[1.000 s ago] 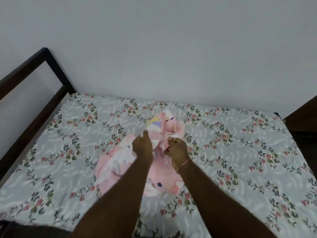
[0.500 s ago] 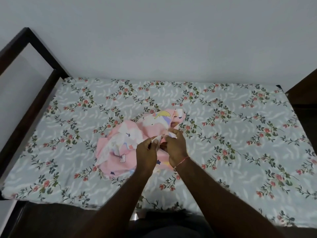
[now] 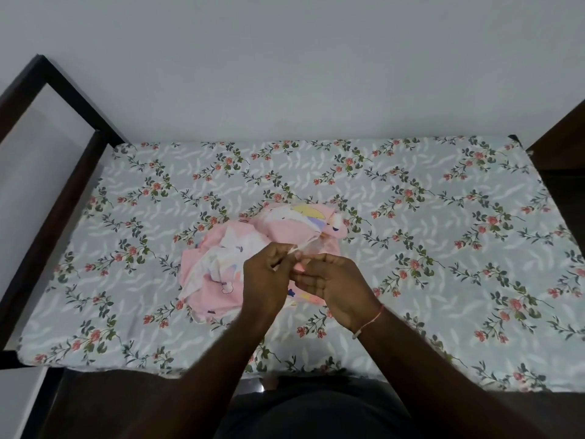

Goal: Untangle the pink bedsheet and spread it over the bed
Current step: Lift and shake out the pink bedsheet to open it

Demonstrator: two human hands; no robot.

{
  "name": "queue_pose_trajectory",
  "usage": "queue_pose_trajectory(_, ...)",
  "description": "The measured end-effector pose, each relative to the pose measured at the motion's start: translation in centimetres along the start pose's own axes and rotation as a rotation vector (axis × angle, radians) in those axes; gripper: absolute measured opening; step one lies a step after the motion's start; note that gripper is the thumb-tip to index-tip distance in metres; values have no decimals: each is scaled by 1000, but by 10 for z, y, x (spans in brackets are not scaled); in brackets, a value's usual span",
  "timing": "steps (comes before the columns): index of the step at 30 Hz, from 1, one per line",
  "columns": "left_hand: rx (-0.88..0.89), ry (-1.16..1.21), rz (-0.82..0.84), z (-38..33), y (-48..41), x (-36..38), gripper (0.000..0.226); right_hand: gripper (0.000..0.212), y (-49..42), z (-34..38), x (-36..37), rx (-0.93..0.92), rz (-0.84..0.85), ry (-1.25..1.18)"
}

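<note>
The pink bedsheet, printed with white and pastel cartoon figures, lies bunched in a heap at the middle of the bed, which has a grey floral cover. My left hand and my right hand are close together over the near right part of the heap. Both pinch a thin strip or edge of the sheet between their fingertips, pulled slightly taut toward the heap. The hands hide the near right part of the sheet.
A dark wooden bed frame rises along the left side. Dark furniture stands at the right end. A plain grey wall runs behind the bed. My dark-clothed body sits at the near edge.
The hands have drawn back toward me and a little lower on the heap, still gripping the sheet's edge. The camera has tilted, so the bed sits lower in view.
</note>
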State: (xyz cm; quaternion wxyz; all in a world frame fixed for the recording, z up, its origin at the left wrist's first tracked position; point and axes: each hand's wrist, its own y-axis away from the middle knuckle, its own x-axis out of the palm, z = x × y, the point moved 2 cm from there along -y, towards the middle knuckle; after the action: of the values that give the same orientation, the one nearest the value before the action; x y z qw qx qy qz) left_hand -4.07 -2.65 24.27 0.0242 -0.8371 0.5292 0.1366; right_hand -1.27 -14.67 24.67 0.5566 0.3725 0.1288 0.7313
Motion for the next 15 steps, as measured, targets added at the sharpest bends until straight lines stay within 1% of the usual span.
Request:
queue_pose_trajectory(2,69,-73,56,1,2,1,12,12,3,-2,-3,-6,0,7)
queue_pose_trajectory(4,154,-173,122,3,5,-1,11,15,4,-2,-6,-14,13,33)
queue_pose_trajectory(6,221,-252,160,5,6,-6,11,16,3,-2,-9,-9,57,56)
queue_pose_trajectory(7,256,-284,177,5,6,-8,11,19,3,-2,-8,-2,80,67)
queue_pose_trajectory(9,319,-344,216,6,7,-11,15,32,4,-2,-7,24,97,87)
queue_pose_trajectory(10,336,-365,239,6,8,-13,18,33,5,-1,-6,33,98,98)
queue_pose_trajectory(13,326,-404,297,7,10,-15,28,11,8,1,-3,36,80,85)
queue_pose_trajectory(15,295,-388,295,11,10,-15,29,22,7,-1,-4,33,85,87)
